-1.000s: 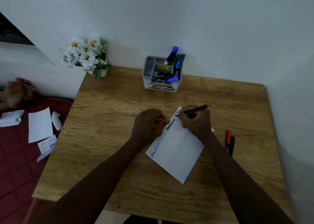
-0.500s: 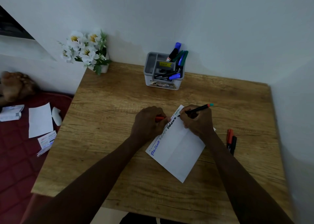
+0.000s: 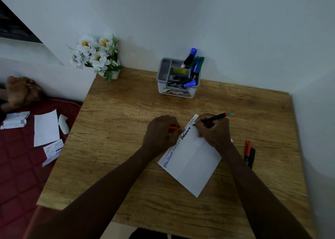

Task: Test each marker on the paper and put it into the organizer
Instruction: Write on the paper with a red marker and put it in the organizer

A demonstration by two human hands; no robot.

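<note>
A white sheet of paper [image 3: 194, 164] lies tilted on the wooden desk [image 3: 126, 148], with blue, green and black words along its left edge. My right hand [image 3: 213, 130] grips a black marker [image 3: 214, 118] with an orange and teal end, its tip touching the paper's top corner. My left hand [image 3: 161, 133] rests on the paper's left edge, closed around an orange cap [image 3: 173, 128]. The grey organizer [image 3: 164, 72] stands at the back of the desk with several markers in it.
Two markers, one orange-capped [image 3: 247, 149] and one black [image 3: 251, 157], lie at the desk's right side. A pot of white flowers [image 3: 96, 57] stands at the back left corner. Left of the desk, papers [image 3: 46, 127] lie on a red surface. Walls close the back and right.
The marker tip has crept slightly along the paper's top edge as writing continues. My left hand has stayed in place. The camera has tilted a little.
</note>
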